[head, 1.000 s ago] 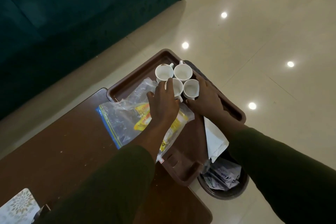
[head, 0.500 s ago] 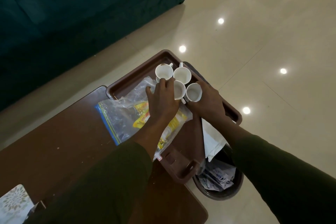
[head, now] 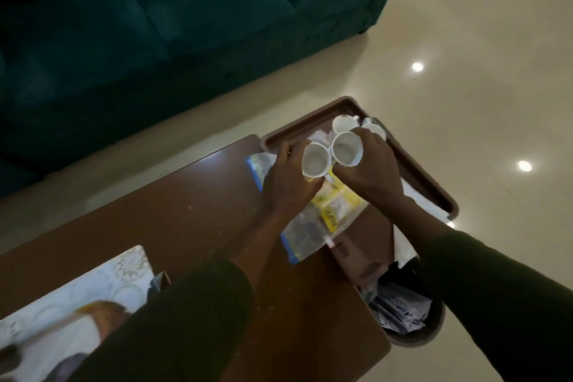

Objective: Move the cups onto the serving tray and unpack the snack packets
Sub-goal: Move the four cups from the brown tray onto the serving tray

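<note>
My left hand grips a white cup, lifted above the clear zip bag of yellow snack packets. My right hand holds a second white cup, raised right beside the first. Two more white cups, one at the far corner and another half hidden behind my right hand, stand on the brown serving tray. The tray sits at the end of the brown table and overhangs it. The zip bag lies partly in the tray, partly on the table.
A dark green sofa stands beyond the table. A waste bin with papers sits on the shiny floor under the tray's near end. A white patterned mat lies on the table at lower left.
Both hands have closed on the two nearer cups and lifted them off the tray toward me. The camera has shifted, showing more of the sofa and table.
</note>
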### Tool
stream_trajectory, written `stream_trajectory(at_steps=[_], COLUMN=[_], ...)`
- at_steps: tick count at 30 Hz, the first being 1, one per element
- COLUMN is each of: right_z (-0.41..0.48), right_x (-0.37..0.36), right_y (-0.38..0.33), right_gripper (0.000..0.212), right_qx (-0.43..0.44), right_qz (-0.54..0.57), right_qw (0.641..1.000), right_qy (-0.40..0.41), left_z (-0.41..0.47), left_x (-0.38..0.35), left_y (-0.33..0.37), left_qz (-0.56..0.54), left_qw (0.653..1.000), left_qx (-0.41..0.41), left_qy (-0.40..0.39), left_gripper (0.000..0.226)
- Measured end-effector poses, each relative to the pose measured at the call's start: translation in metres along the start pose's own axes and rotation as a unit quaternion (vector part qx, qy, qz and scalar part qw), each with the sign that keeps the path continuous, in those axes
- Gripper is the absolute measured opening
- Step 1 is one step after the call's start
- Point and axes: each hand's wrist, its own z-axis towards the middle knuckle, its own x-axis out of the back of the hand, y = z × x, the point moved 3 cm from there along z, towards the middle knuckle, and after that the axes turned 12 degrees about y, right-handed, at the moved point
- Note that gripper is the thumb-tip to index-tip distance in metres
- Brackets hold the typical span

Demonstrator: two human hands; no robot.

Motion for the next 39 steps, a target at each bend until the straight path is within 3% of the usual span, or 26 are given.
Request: stream_trajectory(at_steps=[4, 9, 13, 20, 23, 28, 35, 39], right_z=[-0.020, -0.068, -0.118, -0.227, -0.272, -0.315, -0.335, -0.329], right_x=[-0.034, -0.093, -0.132, -0.194, -0.217, -0.237, -0.238, -0.233], right_y=[-0.062, -0.142, -0.216, -0.322, -0.333, -0.333, -0.325, -0.320], right_gripper=[0.042, 0.048, 0.033, 0.055, 0.072, 0.069, 0.067, 0.071], right_qx=[0.056, 0.080, 0.154, 0.190, 0.193, 0.237, 0.246, 0.234], right_qz=[0.015, 0.044, 0.103, 0.104, 0.061, 0.023, 0.004, 0.004], right_qw=[0.998, 0.984, 0.960, 0.929, 0.910, 0.893, 0.894, 0.890], right_qy=[-0.039, -0.150, -0.211, -0.302, -0.362, -0.381, -0.376, -0.392], left_z=[-0.026, -0.087, -0.146, -0.255, -0.292, -0.324, -0.333, -0.332], left_x=[0.062, 0.143, 0.218, 0.324, 0.347, 0.359, 0.358, 0.359], left_y=[-0.037, -0.102, -0.156, -0.235, -0.257, -0.276, -0.292, -0.298], left_qz=[-0.043, -0.025, 0.010, 0.091, 0.110, 0.099, 0.095, 0.145], left_qw=[0.995, 0.985, 0.977, 0.955, 0.948, 0.942, 0.945, 0.951], left_qx=[0.067, 0.134, 0.168, 0.244, 0.263, 0.279, 0.294, 0.267], left_qy=[0.052, 0.106, 0.131, 0.140, 0.140, 0.161, 0.110, 0.057], left_gripper=[0.055, 0.054, 0.054, 0.044, 0.043, 0.053, 0.054, 0.075])
